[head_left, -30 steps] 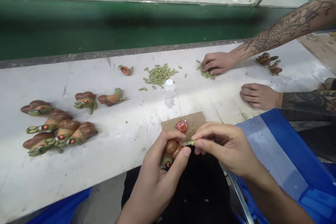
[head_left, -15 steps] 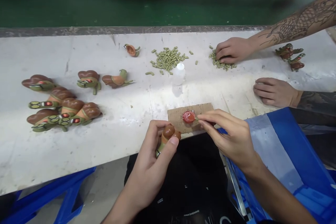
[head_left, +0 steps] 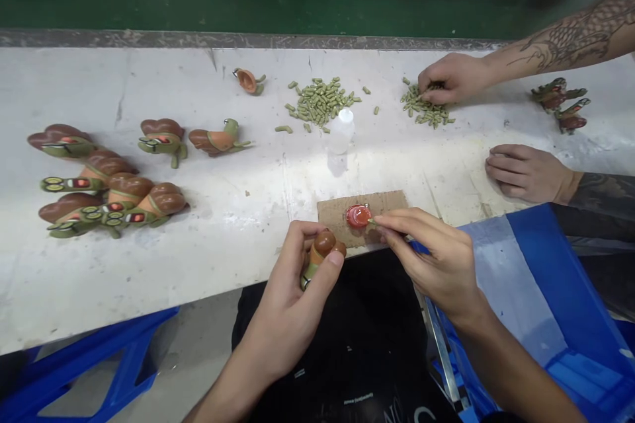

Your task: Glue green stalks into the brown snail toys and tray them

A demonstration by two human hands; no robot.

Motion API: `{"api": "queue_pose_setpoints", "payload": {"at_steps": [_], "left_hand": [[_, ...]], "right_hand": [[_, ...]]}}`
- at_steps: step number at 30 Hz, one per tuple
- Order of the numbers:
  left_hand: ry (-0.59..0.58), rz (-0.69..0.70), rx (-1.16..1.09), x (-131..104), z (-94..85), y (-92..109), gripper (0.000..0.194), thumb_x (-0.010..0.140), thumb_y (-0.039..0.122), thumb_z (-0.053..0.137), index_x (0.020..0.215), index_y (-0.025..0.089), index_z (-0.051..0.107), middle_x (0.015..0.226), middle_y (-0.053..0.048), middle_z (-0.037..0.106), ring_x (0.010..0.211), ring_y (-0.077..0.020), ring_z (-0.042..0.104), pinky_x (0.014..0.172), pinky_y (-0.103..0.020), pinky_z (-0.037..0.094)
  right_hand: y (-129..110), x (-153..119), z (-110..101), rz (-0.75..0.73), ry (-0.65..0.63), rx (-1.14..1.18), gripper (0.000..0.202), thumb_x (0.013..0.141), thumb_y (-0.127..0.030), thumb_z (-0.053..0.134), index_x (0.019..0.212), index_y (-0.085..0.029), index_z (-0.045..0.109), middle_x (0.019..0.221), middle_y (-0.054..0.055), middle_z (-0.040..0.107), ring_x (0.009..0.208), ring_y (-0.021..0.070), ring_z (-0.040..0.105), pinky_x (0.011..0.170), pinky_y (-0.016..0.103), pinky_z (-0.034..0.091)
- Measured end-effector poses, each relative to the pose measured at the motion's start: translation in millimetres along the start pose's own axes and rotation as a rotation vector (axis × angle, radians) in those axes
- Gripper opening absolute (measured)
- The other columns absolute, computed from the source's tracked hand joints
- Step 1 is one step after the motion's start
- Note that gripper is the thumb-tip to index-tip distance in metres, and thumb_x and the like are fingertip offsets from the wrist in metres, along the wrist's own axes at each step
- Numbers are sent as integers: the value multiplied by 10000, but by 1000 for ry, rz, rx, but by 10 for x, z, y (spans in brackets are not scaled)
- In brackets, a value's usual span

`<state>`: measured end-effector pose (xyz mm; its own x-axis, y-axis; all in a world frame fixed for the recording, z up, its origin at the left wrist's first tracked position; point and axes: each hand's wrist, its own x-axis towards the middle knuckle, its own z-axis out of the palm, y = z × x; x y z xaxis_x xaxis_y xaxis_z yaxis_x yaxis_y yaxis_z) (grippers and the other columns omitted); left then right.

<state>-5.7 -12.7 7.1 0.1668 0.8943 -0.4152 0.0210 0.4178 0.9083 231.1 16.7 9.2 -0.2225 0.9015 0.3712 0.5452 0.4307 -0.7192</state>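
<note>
My left hand (head_left: 297,291) is closed around a brown and green figurine (head_left: 325,244), its two rounded brown lobes facing up. Between the thumb and fingers of my right hand (head_left: 431,251) is a small green piece (head_left: 372,221), its tip at the rim of a little red dish (head_left: 358,215) with shiny contents. Under that dish lies a piece of cardboard (head_left: 330,213) at the table's front edge. Beyond it stands a translucent bottle with a white cap (head_left: 342,129), beside a pile of small green pieces (head_left: 320,102).
Several similar figurines (head_left: 126,188) lie at the left, and an orange hollow part (head_left: 247,81) sits farther back. At the right, another person's hand (head_left: 451,79) touches a second green pile (head_left: 426,106); their other hand (head_left: 533,172) rests on the table. A blue stool (head_left: 570,277) stands below.
The view has shifted slightly, so the table things sit a little higher. My hands keep nearly the same pose, and the other person's fingers have moved on their pile.
</note>
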Motion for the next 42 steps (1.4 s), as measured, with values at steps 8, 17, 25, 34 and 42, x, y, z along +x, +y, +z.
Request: {"api": "queue_pose_setpoints", "payload": {"at_steps": [8,17,25,34,42], "left_hand": [[7,22,53,0,20,11,209,1221,500,664,1216,295,621,1078,-8,701,987,-205,677,898,-364,508],[24,44,155,23,51,-2,238,1218,555,658,1245,319,649,1237,-8,789,942,-183,668,923,-360,538],[29,-1,160,25,39,5,303,1204,623,658,1242,322,646,1126,-1,760,958,-199,680,896,-362,541],[54,-17,174,29,41,5,328,1186,634,680,1232,310,653,1140,-35,774,965,-222,689,864,-367,535],[43,67,150,28,35,49,252,1202,554,692,1269,311,701,1084,-26,800,953,-223,734,892,-366,598]], "right_hand": [[18,-37,33,-13,10,-9,275,1096,42,774,1234,-172,877,1143,79,915,1057,191,893,1006,283,757],[6,-24,30,2,33,-12,253,1100,24,768,1223,-162,887,1108,89,911,1017,200,888,948,292,752],[-25,-33,61,313,102,196,164,1070,-111,878,1085,-264,933,966,-23,892,754,124,812,711,223,696],[-34,-14,107,490,126,325,120,1043,-201,905,1035,-300,970,911,-27,888,659,108,766,634,216,668],[-101,-1,5,558,167,448,95,1009,-203,925,1001,-287,969,843,-8,893,672,151,832,606,218,694]]}}
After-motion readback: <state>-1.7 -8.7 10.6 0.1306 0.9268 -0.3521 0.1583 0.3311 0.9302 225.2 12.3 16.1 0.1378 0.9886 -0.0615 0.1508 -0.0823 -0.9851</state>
